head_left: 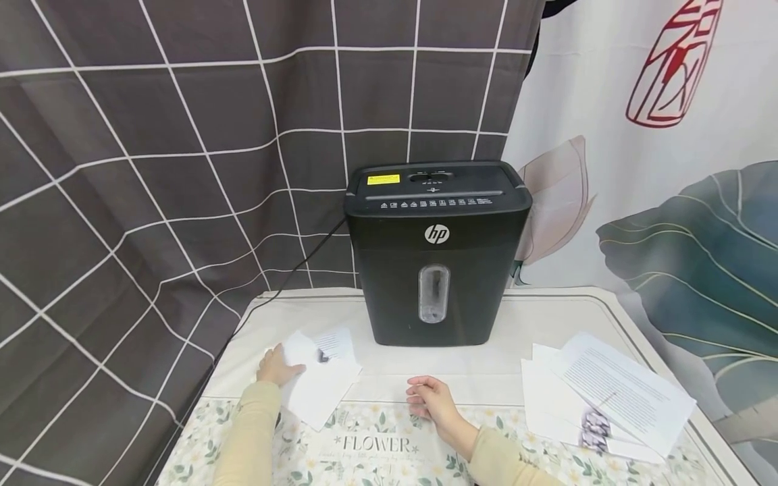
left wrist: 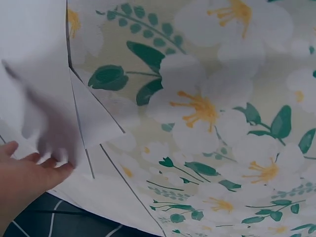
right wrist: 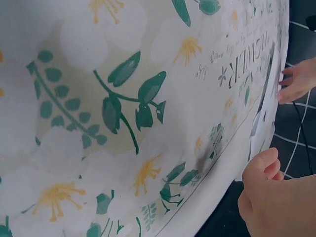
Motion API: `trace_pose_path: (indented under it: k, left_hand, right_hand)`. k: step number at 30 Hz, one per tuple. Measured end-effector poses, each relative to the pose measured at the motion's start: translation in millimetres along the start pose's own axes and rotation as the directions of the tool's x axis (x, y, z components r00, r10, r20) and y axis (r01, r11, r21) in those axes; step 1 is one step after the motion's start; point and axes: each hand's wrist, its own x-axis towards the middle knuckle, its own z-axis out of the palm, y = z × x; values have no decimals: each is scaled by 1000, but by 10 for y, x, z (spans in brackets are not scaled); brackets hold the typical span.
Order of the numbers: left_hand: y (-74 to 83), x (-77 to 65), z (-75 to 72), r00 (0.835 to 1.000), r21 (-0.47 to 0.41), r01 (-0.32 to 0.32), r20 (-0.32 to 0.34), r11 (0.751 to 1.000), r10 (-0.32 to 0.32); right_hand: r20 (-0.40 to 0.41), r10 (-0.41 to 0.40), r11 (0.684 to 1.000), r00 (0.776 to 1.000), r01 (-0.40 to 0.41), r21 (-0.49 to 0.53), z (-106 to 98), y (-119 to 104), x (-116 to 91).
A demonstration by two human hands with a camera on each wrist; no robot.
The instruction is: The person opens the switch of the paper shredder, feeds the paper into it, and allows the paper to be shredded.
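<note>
Gathering sheets: left hand rests flat-fingered on the loose papers near the surface's left edge; right hand lies relaxed, empty. Lifting a sheet toward the shredder likely needs a pinch.

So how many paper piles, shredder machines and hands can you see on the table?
Paper piles: 2, a left pile under the left hand and a right pile lying untouched.
Shredders: 1, the black shredder.
Hands: 2, counting the right hand resting on the table.
Total: 5.
</note>
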Motion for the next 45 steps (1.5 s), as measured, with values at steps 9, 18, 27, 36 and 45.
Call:
trace_pose_path:
  k: [9, 18, 27, 36, 45]
  left_hand:
    - [0, -74, -26, 999, 88, 21, 47, 996, -25]
    - [1, -58, -66, 998, 147, 45, 29, 988, -50]
    - [-120, 38, -33, 996, 139, 43, -78, 989, -32]
    - [-240, -65, -155, 993, -144, 64, -87, 988, -77]
    - [-339, -114, -206, 998, -183, -57, -22, 981, 54]
  right_hand:
    - [-4, 36, 999, 999, -36, -13, 28, 40, -9]
    - [12, 36, 999, 999, -35, -10, -4, 111, 12]
    - [3, 20, 1000, 1000, -20, 2, -3, 78, -13]
    - [-39, 34, 999, 999, -33, 21, -57, 18, 24]
    - [-116, 47, 997, 992, -40, 69, -149, -50, 72]
